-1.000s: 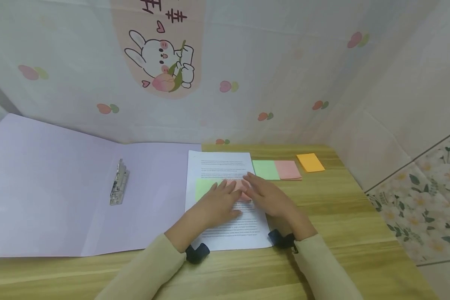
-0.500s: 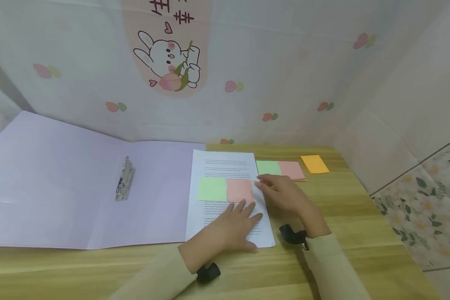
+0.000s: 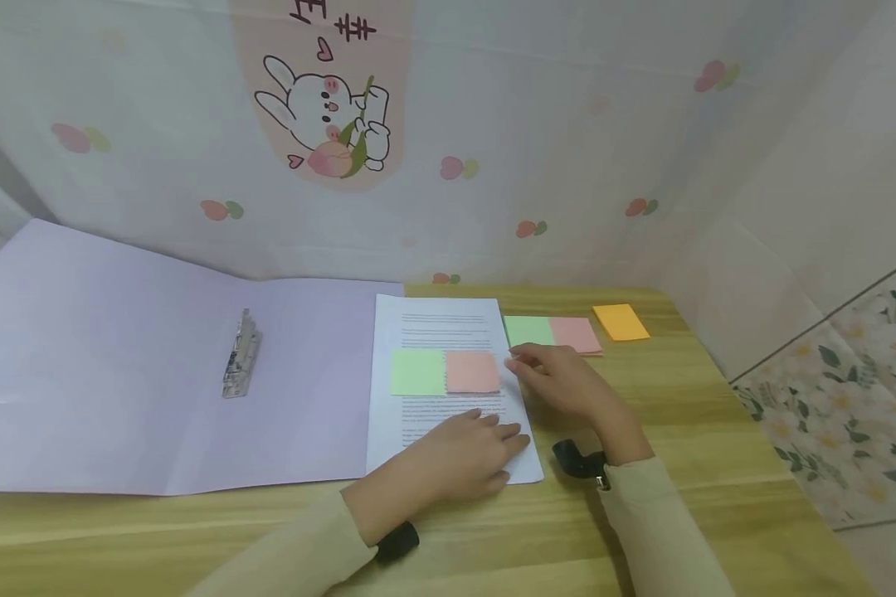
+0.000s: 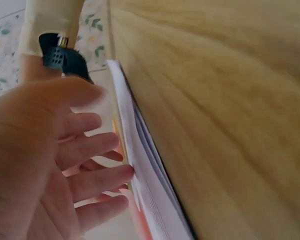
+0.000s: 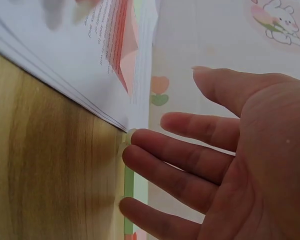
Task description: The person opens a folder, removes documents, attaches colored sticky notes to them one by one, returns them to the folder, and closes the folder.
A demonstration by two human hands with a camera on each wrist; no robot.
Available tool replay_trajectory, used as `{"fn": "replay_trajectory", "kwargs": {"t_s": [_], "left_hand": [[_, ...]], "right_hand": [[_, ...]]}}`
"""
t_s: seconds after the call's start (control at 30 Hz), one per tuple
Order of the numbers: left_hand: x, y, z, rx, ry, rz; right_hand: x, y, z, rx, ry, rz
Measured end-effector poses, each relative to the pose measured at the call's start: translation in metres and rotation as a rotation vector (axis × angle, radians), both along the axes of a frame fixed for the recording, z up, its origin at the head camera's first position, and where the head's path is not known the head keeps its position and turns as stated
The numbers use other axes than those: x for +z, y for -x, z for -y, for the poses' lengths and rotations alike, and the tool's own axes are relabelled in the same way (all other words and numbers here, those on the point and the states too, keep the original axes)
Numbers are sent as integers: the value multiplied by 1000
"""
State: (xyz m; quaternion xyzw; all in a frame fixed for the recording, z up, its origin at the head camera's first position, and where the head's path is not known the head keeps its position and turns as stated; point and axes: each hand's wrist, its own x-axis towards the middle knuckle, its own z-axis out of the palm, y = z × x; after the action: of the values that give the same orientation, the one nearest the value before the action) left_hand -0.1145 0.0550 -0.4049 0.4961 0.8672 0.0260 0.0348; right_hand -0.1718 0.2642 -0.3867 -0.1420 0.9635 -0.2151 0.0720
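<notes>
A stack of printed paper (image 3: pixel 435 322) lies at the middle of the table, partly over the purple folder (image 3: pixel 314 381). On it rests a sticky-note strip, half green (image 3: pixel 418 372) and half pink (image 3: pixel 473 371). My left hand (image 3: pixel 466 454) is over the stack's lower part, its fingers reaching towards the lower right edge; in the left wrist view the fingers (image 4: pixel 97 182) are loosely extended beside the sheets. At the stack's right edge is my right hand (image 3: pixel 563 381), and its fingertips (image 5: pixel 132 155) meet the table in the right wrist view. Neither hand holds anything.
The folder lies spread open on the left, with a metal clip (image 3: pixel 241 356) on it. Behind my right hand sits another green and pink note pad (image 3: pixel 577 333). An orange note pad (image 3: pixel 621 322) lies farther right. A patterned curtain (image 3: pixel 538 124) hangs behind the table.
My left hand has slid off the notes, down the page to the lower right. My right hand has moved off the notes to the stack's right edge. The note strip is uncovered.
</notes>
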Motion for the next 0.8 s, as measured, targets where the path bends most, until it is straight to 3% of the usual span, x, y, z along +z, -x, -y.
{"fn": "replay_trajectory", "kwargs": {"t_s": [0.27,0.47,0.53,0.6,0.7,0.8], "left_hand": [[-4,-5,-12,32,101,-109],[-3,-10,-12,-49,59,-338],[-2,-9,-12,-50,33,-371],[-1,-9,-12,-21,20,-349],[2,-9,-11,65,-19,-237],[3,-9,-10,170,-124,-145]], "right_hand": [[1,0,3,-20,-13,10],[-2,1,3,-9,-11,-26],[-3,2,3,-9,-8,-21],[-4,2,3,-10,-6,-14],[-5,2,3,-13,0,-10],[-5,2,2,-30,5,-29]]}}
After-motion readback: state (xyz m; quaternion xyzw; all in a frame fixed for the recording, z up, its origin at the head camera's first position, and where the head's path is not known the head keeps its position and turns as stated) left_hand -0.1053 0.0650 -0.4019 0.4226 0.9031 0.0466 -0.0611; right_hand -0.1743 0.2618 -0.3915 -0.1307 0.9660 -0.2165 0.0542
